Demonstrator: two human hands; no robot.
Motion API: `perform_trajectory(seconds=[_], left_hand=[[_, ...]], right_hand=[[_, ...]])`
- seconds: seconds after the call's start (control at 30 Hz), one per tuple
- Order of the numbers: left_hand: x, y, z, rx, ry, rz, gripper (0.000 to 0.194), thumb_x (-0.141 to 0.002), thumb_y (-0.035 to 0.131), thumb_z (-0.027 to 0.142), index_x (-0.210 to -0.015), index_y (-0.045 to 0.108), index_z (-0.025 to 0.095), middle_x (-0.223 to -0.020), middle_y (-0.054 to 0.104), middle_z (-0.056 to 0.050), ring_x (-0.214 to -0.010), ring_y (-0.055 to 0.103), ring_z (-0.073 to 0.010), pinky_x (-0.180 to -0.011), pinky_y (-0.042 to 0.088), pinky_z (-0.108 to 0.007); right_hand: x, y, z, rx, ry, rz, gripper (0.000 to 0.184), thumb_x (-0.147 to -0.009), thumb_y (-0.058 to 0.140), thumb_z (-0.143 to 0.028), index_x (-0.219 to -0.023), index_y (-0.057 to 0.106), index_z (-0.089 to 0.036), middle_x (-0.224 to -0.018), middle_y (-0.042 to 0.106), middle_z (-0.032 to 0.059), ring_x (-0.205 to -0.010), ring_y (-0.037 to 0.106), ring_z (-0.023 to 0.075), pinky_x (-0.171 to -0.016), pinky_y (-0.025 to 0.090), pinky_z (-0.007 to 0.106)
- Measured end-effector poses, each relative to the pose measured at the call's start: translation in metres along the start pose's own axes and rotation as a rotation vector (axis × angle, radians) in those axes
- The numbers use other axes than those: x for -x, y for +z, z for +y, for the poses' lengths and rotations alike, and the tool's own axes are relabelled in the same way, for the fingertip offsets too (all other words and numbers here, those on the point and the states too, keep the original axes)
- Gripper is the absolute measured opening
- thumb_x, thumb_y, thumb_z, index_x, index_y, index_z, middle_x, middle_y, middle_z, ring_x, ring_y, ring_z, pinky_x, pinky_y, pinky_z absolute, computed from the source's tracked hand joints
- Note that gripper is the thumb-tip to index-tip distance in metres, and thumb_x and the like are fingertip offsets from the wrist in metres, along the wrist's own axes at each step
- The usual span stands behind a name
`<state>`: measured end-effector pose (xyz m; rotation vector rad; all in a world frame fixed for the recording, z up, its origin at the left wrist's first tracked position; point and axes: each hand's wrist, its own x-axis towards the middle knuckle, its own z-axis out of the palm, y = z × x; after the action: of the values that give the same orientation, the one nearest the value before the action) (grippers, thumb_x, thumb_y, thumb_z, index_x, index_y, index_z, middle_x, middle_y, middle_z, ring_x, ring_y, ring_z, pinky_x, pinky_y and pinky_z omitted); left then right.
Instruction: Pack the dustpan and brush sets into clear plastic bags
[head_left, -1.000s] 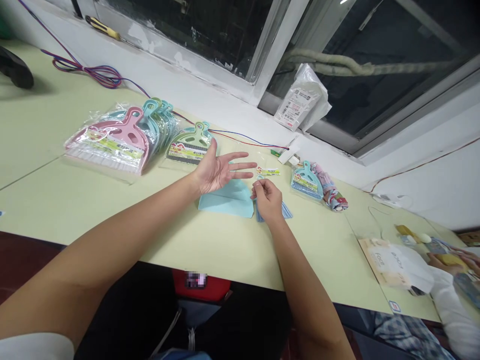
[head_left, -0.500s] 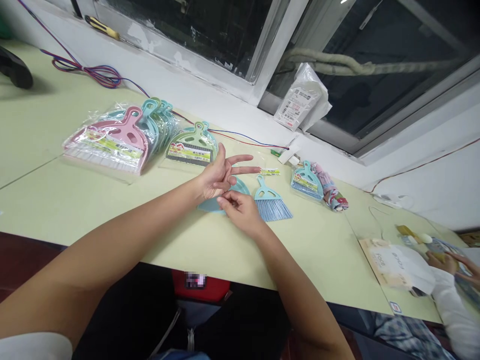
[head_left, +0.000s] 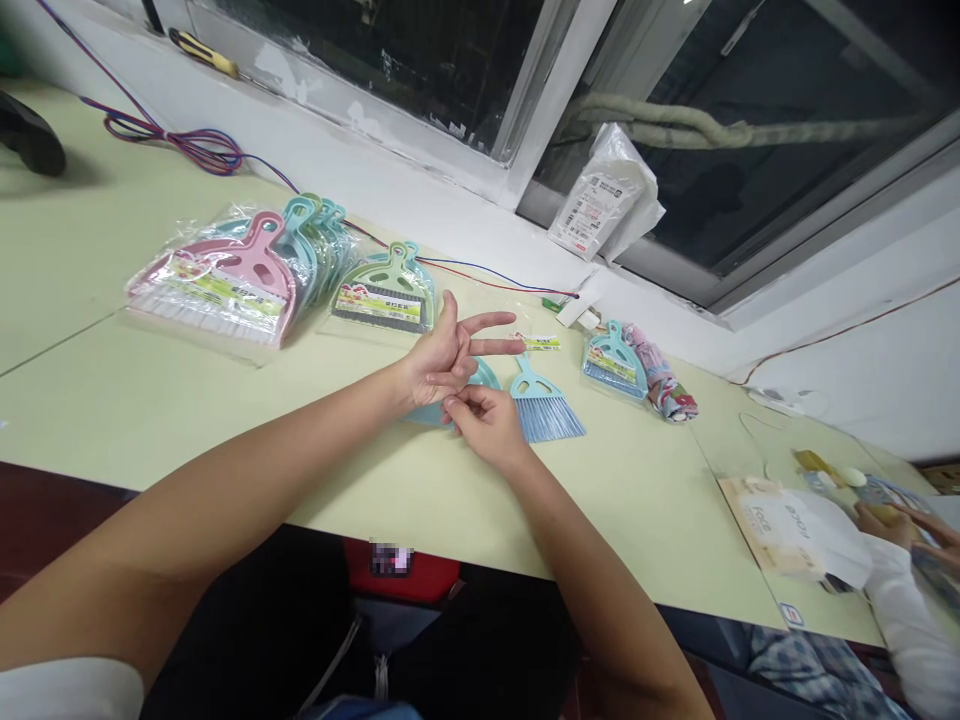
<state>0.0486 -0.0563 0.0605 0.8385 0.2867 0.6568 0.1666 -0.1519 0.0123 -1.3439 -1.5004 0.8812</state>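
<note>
Above a light-blue dustpan (head_left: 487, 374) I hold up my left hand (head_left: 442, 357), palm turned to the side. Its thumb, index and middle fingers are stretched out, while the other two are bent; it holds nothing. Close against its lower edge, my right hand (head_left: 487, 420) is closed in a pinch. Whatever lies between those fingertips, if anything, is too small to make out. To the right of this hand a light-blue hand brush (head_left: 551, 417) with grey-blue bristles lies flat on the table. Both hands hide much of the dustpan.
Packed sets stand at left: a pink one (head_left: 259, 265) before several others, and a green one (head_left: 394, 290). At right lie a packed blue set (head_left: 615, 362) and a patterned cloth bundle (head_left: 664, 380). A tissue pack (head_left: 772, 525) lies near a co-worker's sleeve (head_left: 900, 605).
My right hand has moved left from over the brush to beside my left hand, uncovering the brush. My left hand has bent two fingers and shifted slightly right.
</note>
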Motion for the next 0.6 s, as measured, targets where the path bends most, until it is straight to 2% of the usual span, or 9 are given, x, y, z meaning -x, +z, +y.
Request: perform_trajectory(seconds=[0.2, 0.37, 0.43, 0.5, 0.6], left_hand=[[-0.001, -0.001, -0.002, 0.01, -0.03, 0.019, 0.088, -0.09, 0.018, 0.083, -0.116, 0.069, 0.016, -0.093, 0.078, -0.016, -0.025, 0.027, -0.0019, -0.025, 0.008, -0.018], [-0.003, 0.0, -0.005, -0.016, -0.032, 0.021, 0.085, -0.089, 0.023, 0.084, -0.093, 0.069, 0.013, -0.071, 0.074, -0.01, -0.023, 0.021, -0.0021, -0.025, 0.008, -0.018], [-0.002, 0.002, -0.006, -0.057, 0.001, 0.053, 0.084, -0.088, 0.024, 0.085, -0.088, 0.068, 0.014, -0.066, 0.072, -0.009, -0.023, 0.022, -0.0023, -0.025, 0.009, -0.019], [-0.001, 0.005, -0.007, -0.123, 0.054, 0.087, 0.083, -0.087, 0.025, 0.086, -0.087, 0.067, 0.015, -0.067, 0.073, -0.008, -0.023, 0.025, -0.0027, -0.026, 0.01, -0.02], [0.004, 0.012, -0.01, -0.259, 0.15, 0.133, 0.084, -0.087, 0.024, 0.087, -0.087, 0.068, 0.015, -0.072, 0.075, -0.011, -0.025, 0.035, -0.0047, -0.027, 0.015, -0.021]], right_hand=[[0.0, 0.006, -0.006, -0.162, 0.103, 0.01, 0.023, -0.081, 0.07, -0.039, -0.069, 0.068, -0.02, -0.065, 0.07, 0.0027, -0.049, 0.055, 0.0113, -0.05, 0.045, 0.026], [-0.001, 0.008, -0.01, -0.356, 0.326, -0.002, 0.038, -0.074, 0.076, -0.055, -0.068, 0.067, -0.018, -0.058, 0.065, 0.0022, -0.042, 0.048, 0.0085, -0.038, 0.031, 0.022], [-0.002, 0.009, -0.011, -0.402, 0.36, 0.02, 0.042, -0.073, 0.078, -0.058, -0.067, 0.065, -0.018, -0.057, 0.063, 0.0014, -0.041, 0.047, 0.0079, -0.036, 0.027, 0.021], [-0.003, 0.009, -0.012, -0.439, 0.362, 0.035, 0.041, -0.071, 0.08, -0.056, -0.068, 0.065, -0.018, -0.059, 0.063, 0.0009, -0.043, 0.047, 0.0079, -0.037, 0.03, 0.021], [-0.004, 0.009, -0.012, -0.511, 0.358, 0.068, 0.037, -0.067, 0.084, -0.051, -0.073, 0.067, -0.019, -0.069, 0.065, 0.0016, -0.054, 0.054, 0.0103, -0.042, 0.041, 0.022]])
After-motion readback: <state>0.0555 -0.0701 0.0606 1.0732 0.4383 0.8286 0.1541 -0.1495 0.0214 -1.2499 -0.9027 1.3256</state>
